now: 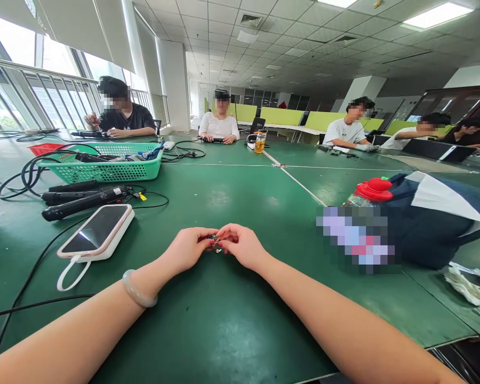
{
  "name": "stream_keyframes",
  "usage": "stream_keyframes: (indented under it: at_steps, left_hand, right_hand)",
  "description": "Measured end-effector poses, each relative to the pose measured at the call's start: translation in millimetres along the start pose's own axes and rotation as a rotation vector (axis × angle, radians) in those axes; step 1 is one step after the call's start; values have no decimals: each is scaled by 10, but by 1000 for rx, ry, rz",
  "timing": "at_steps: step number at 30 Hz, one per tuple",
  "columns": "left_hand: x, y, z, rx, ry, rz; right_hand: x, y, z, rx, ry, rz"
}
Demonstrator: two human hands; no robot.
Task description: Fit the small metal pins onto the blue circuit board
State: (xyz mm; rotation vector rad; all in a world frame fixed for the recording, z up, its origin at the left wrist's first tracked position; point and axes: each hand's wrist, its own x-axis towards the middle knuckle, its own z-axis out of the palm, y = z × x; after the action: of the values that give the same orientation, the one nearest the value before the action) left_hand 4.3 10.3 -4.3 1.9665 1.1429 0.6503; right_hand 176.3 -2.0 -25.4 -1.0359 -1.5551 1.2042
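My left hand point(190, 248) and my right hand point(242, 245) meet over the green table, fingertips almost together. Between them is a small dark green piece with metallic bits point(215, 244), perhaps a little circuit board; it is too small to name surely. Thumb and fingers of each hand pinch it from either side, and they cover most of it. A pale bracelet point(139, 289) circles my left wrist. To the left of my left hand lies a phone on a white power bank point(98, 232) with a looped white cable.
A green basket point(104, 170) of tools and cables stands at the left, with black handheld devices point(86, 201) before it. At the right are a dark blue bag point(432, 229), a red-lidded bottle point(374, 190) and crumpled tissue point(466, 285). Several people sit around the table's far side.
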Motion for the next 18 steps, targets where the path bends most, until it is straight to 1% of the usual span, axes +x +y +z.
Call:
stream_keyframes:
  at_steps: [4,10,14,18]
  left_hand:
    - [-2,6,10,-14,16,35]
    - [-9,-8,-3,-77,1,11]
    - [-9,-23,-17,-21,13,-4]
    - [-9,-17,-28,33,19,13]
  right_hand:
    - [7,29,0,0,26,-27]
    - [-7,32,-19,-67,54,-33]
    - [-26,16,-20,-105,48,-49]
    - [-48,-45,-17,-137,55,-46]
